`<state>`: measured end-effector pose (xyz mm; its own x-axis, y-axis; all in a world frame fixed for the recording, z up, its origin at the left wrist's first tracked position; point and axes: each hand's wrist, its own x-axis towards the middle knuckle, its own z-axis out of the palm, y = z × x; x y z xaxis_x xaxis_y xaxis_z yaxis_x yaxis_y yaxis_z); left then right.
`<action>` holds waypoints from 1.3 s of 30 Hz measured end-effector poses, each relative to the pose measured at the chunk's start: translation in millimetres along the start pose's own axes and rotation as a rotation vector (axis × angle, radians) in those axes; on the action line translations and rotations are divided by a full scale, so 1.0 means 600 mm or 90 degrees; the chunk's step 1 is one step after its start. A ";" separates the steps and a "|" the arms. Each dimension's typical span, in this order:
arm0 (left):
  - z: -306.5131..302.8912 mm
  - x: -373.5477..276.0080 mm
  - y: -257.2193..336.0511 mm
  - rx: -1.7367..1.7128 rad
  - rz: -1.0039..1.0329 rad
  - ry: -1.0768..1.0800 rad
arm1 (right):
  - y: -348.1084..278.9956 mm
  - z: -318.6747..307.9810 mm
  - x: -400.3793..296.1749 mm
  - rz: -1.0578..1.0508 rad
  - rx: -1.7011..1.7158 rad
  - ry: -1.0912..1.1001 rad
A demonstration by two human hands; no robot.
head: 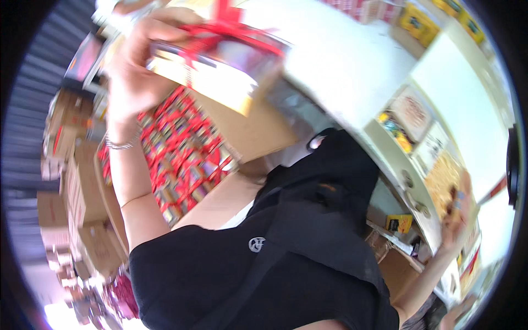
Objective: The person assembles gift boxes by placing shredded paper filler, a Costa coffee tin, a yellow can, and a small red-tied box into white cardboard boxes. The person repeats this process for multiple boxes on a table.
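Observation:
My left hand [144, 53], with a bracelet at its wrist, grips a small gift box [218, 66] tied with red ribbon. The box is blurred; its top looks clear and its side pale gold. Below it is an open carton [247, 128] filled with rows of small packages [185, 152] tied in red ribbon. My right hand [458, 210] is at the far right, beside a tan patterned piece [443, 175] at the table's edge. Blur hides whether its fingers hold anything.
A white table [330, 53] curves from the top to the right. Yellow boxes [416, 24] stand at its back. Flat printed items [410, 107] lie near its edge. Cartons [90, 185] are stacked at left. A yellow packet [399, 223] sits below the tabletop.

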<state>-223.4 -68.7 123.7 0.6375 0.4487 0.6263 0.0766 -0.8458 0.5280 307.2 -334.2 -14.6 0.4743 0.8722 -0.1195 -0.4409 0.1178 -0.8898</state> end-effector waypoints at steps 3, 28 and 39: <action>0.157 0.137 -0.024 0.029 0.283 -0.196 | 0.011 0.097 -0.016 0.064 -0.040 -0.037; 0.711 0.294 -0.029 -0.020 0.384 -0.464 | -0.094 0.057 0.121 0.329 -0.859 0.071; 0.752 0.293 -0.058 0.001 0.343 -0.504 | -0.067 0.002 0.059 0.058 -0.571 0.077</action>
<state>232.0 -90.7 -43.1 0.9209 -0.3252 0.2149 -0.3772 -0.8824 0.2811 340.9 -307.2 17.5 0.5651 0.7989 -0.2059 0.2542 -0.4061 -0.8778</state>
